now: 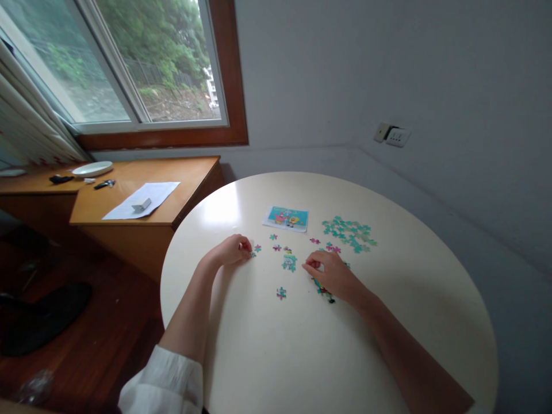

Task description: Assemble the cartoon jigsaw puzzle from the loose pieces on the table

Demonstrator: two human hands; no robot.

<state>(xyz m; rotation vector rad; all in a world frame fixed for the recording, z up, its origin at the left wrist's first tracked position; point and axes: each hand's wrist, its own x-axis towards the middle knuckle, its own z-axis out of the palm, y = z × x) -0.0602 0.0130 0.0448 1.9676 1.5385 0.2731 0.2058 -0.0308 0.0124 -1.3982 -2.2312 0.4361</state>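
My left hand [233, 249] is closed, its fingertips pinched at a small jigsaw piece [252, 254] on the left of the group. Close beside that lies a pink and teal jigsaw piece [257, 248]. Between my hands is a small joined section of puzzle [288, 263] with a cartoon face on it. My right hand [331, 271] hovers just right of this section with thumb and fingers pinched; whatever they hold is too small to make out. Under and beside it several colourful pieces [321, 287] are partly hidden. One loose piece [281, 293] sits nearer me.
A cartoon picture card [286, 219] lies towards the back of the round white table [267, 356]. Many teal pieces [349, 233] are spread at the back right. A wooden desk [194, 184] with paper and a small white box [141, 204] stands left, below a window.
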